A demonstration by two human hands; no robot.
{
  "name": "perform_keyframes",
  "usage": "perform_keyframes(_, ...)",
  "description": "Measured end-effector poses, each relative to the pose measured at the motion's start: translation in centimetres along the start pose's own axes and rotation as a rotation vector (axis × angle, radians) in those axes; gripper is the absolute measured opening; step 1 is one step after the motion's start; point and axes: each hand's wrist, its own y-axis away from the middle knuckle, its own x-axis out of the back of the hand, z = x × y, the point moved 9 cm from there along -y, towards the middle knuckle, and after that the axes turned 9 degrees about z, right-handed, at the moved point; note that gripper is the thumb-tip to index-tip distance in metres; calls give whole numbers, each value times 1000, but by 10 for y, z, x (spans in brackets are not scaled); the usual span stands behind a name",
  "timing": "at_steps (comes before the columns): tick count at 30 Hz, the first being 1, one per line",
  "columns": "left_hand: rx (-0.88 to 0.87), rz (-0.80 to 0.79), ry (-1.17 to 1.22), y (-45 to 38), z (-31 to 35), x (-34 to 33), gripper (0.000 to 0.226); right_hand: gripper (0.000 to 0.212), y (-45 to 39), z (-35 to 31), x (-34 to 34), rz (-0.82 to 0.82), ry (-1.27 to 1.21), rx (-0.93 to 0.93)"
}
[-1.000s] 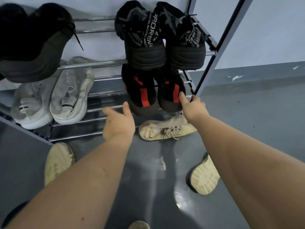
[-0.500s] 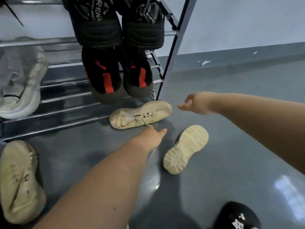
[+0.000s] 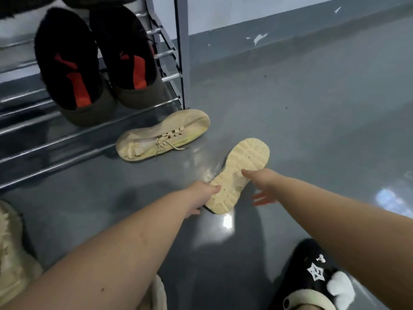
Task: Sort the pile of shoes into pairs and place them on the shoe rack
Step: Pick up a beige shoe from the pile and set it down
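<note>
Across the whole lower and right part of the frame spreads the glossy grey floor (image 3: pixel 312 121), and in the upper left stands the shoe rack (image 3: pixel 182 52) with its metal bars and dark upright post. On the rack's bars, upper left, a pair of black shoes with red insoles (image 3: pixel 73 70) sits side by side, heels toward the camera. At the far left edge, low down, a cream shoe (image 3: pixel 11 247) lies partly cut off by the frame. At centre, just in front of the rack's lowest bar, a beige laced sneaker (image 3: pixel 163 135) lies on its side on the floor. Just below and to the right of it, near but apart, an upturned cream shoe (image 3: pixel 241 173) shows its ridged sole. In the lower right corner is a black slipper with white star print (image 3: pixel 312 271). The left hand (image 3: pixel 201 193) grips the heel end of the upturned shoe, thumb across the sole edge, fingers tucked beneath. The right hand (image 3: pixel 261 184) has fingers spread, thumb tip touching the sole's right edge.
</note>
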Motion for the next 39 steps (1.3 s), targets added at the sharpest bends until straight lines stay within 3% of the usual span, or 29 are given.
perform_keyframes(3,33,8,82,-5,-3,-7,43,65,5,8,-24,-146,-152,-73)
perform_keyframes(6,35,33,84,-9,-3,-7,42,58,13,4,-31,-181,-264,-101)
perform_keyframes(11,-16,51,232,-9,9,3,27,81,8,0,-23,-139,-369,-101)
perform_keyframes(17,-167,169,346,-5,41,33,18,42,16,-29,-41,-281,-550,10)
perform_keyframes(20,39,-8,263,6,19,27,47,31,32,-51,-58,-414,-537,111)
perform_keyframes(23,98,-102,405,11,6,28,47,23,41,-60,-72,-451,-513,169)
perform_keyframes(25,36,11,410,8,3,47,42,22,41,-59,-76,-437,-492,183)
perform_keyframes(27,-66,164,311,3,4,69,54,26,40,-56,-83,-438,-479,167)
perform_keyframes(33,-113,198,77,0,10,87,53,33,27,-40,-108,-360,-502,86)
perform_keyframes(35,-118,389,-13,-5,11,113,59,34,23,-36,-110,-362,-470,84)
perform_keyframes(39,14,728,39,-4,-1,167,78,42,13,-30,-108,-350,-476,54)
